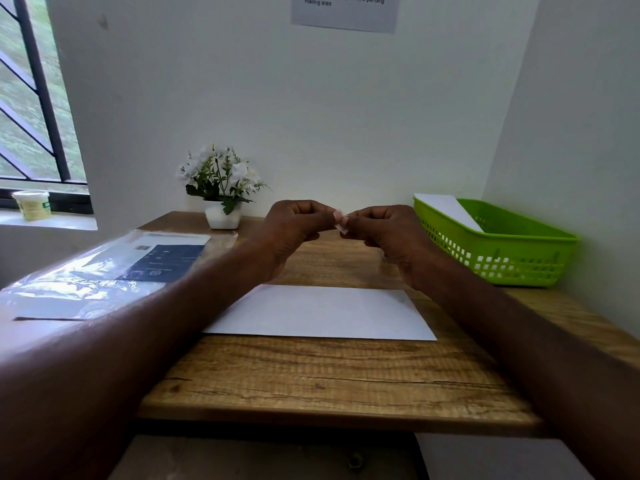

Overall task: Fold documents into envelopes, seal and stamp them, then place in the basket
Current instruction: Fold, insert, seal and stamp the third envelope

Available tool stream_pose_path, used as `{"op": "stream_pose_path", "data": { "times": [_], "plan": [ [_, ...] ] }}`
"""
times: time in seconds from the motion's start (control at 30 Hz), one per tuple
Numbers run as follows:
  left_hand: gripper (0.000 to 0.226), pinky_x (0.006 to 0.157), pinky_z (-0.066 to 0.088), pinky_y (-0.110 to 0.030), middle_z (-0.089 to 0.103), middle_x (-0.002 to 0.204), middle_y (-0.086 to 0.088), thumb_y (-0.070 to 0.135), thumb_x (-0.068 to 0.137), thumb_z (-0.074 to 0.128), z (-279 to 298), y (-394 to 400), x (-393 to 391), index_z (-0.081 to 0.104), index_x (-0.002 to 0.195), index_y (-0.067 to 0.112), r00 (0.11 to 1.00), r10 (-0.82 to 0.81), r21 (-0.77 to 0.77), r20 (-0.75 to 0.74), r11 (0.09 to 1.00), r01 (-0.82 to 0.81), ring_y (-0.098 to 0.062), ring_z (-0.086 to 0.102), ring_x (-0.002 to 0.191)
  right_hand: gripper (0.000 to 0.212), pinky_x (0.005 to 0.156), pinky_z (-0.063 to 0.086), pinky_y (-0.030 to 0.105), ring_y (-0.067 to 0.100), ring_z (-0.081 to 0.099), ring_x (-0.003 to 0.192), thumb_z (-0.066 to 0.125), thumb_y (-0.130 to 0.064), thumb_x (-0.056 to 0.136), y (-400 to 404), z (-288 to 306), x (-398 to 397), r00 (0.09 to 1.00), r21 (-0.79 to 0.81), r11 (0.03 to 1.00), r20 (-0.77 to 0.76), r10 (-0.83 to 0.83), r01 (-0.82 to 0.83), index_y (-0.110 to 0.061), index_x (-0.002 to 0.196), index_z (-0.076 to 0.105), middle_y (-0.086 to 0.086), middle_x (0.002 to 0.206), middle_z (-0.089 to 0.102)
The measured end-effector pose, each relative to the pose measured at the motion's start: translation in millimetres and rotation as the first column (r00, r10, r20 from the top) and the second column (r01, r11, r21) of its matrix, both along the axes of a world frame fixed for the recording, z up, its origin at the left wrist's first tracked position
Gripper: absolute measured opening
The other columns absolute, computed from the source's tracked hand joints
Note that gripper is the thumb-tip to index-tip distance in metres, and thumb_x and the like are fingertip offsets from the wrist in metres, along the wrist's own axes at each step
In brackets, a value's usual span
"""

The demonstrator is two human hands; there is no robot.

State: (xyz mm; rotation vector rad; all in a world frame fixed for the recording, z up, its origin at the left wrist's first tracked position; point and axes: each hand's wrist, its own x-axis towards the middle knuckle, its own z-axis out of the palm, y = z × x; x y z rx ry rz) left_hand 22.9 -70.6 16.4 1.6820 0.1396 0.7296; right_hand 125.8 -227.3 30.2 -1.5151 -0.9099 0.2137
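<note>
We pinch a small white stamp [341, 221] between both grips, left hand [298, 225] and right hand [384, 230], raised above the surface [311, 375]. Below them a white envelope [322, 311] lies flat. The green basket [498, 251] at right holds another envelope. Plastic packet [114, 271] at left, potted flowers [221, 188] behind.

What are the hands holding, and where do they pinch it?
Left hand and right hand pinch a tiny white sticker, each by one end.
</note>
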Motion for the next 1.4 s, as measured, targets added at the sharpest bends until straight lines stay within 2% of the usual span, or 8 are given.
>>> {"op": "stream_pose_path", "data": {
  "times": [0.13, 0.33, 0.57, 0.83, 0.93, 1.1, 1.23, 1.4],
  "plan": [
    [0.027, 0.101, 0.053, -0.044, 0.079, 0.095, -0.004, 0.018, 0.09, 0.077, 0, 0, 2, 0.074, 0.102, -0.006, 1.0, 0.02, 0.034, 0.011, 0.999, -0.02, -0.008, 0.071, 0.088, 0.024, 0.055, 0.045, 0.006, 0.001, 0.07, 0.066, 0.083, -0.018, 0.082, 0, -2, 1, 1.0, 0.036, 0.999, -0.009, -0.002, 0.002, 0.003, 0.093, 0.078, 0.005, 0.074, 0.076],
    [0.01, 0.089, 0.051, -0.036, 0.076, 0.091, -0.002, 0.018, 0.091, 0.076, -2, 1, 4, 0.073, 0.086, 0.01, 1.0, 0.031, 0.09, 0.006, 0.995, -0.031, -0.01, 0.068, 0.088, 0.027, 0.054, 0.046, 0.007, 0.007, 0.073, 0.072, 0.085, -0.022, 0.08, 0, -2, 0, 0.999, 0.028, 0.999, -0.02, -0.034, 0.035, 0.001, 0.091, 0.079, 0.012, 0.082, 0.078],
    [0.021, 0.088, 0.057, -0.028, 0.076, 0.091, -0.007, 0.014, 0.093, 0.074, -3, 3, 7, 0.071, 0.098, -0.006, 1.0, 0.022, 0.088, 0.016, 0.996, -0.023, -0.007, 0.072, 0.084, 0.03, 0.049, 0.043, 0.006, 0.013, 0.074, 0.078, 0.086, -0.025, 0.079, -1, -1, -4, 0.997, 0.018, 0.998, -0.039, -0.059, 0.059, 0.002, 0.092, 0.079, 0.016, 0.085, 0.078],
    [0.032, 0.086, 0.058, -0.023, 0.077, 0.1, -0.018, 0.009, 0.093, 0.072, -2, 1, 5, 0.066, 0.107, -0.018, 0.999, -0.019, 0.042, 0.027, 0.999, 0.018, -0.02, 0.077, 0.094, 0.034, 0.065, 0.045, 0.021, 0.019, 0.077, 0.086, 0.087, -0.038, 0.075, 1, -3, -2, 0.996, 0.0, 0.996, -0.023, -0.085, 0.085, -0.006, 0.084, 0.08, 0.008, 0.08, 0.079],
    [0.021, 0.081, 0.059, -0.03, 0.076, 0.1, -0.023, 0.009, 0.092, 0.073, -1, 3, 6, 0.068, 0.1, -0.009, 1.0, 0.006, -0.018, 0.019, 1.0, -0.005, -0.025, 0.077, 0.089, 0.032, 0.068, 0.047, 0.024, 0.017, 0.074, 0.08, 0.087, -0.031, 0.076, 1, -4, 0, 0.993, -0.003, 0.993, -0.031, -0.115, 0.115, -0.002, 0.084, 0.078, 0.009, 0.081, 0.079],
    [0.012, 0.097, 0.056, -0.039, 0.075, 0.109, -0.026, 0.015, 0.089, 0.078, 4, 10, 1, 0.07, 0.094, 0.006, 1.0, -0.007, -0.078, 0.029, 0.997, 0.009, -0.03, 0.074, 0.102, 0.037, 0.061, 0.052, 0.018, 0.021, 0.077, 0.087, 0.082, -0.031, 0.085, 1, 2, 2, 0.988, 0.079, 0.995, -0.149, -0.048, 0.06, 0.001, 0.101, 0.074, 0.015, 0.096, 0.079],
    [0.014, 0.101, 0.052, -0.041, 0.078, 0.109, -0.014, 0.024, 0.088, 0.081, 1, 8, 0, 0.076, 0.093, 0.012, 1.0, 0.01, -0.019, 0.008, 1.0, -0.01, -0.026, 0.073, 0.111, 0.036, 0.077, 0.052, 0.023, 0.014, 0.076, 0.094, 0.078, -0.043, 0.085, 2, -1, -2, 0.999, -0.032, 0.999, -0.037, 0.015, -0.016, -0.014, 0.107, 0.077, 0.001, 0.1, 0.08],
    [0.022, 0.107, 0.05, -0.046, 0.079, 0.108, -0.009, 0.024, 0.086, 0.082, 1, 4, -3, 0.076, 0.098, 0.007, 1.0, -0.013, 0.014, -0.004, 1.0, 0.013, -0.021, 0.074, 0.11, 0.032, 0.083, 0.05, 0.031, 0.022, 0.076, 0.096, 0.083, -0.03, 0.084, 3, -5, 0, 1.0, -0.002, 1.0, -0.008, 0.001, -0.001, -0.006, 0.103, 0.077, 0.011, 0.095, 0.079]
  ]
}}
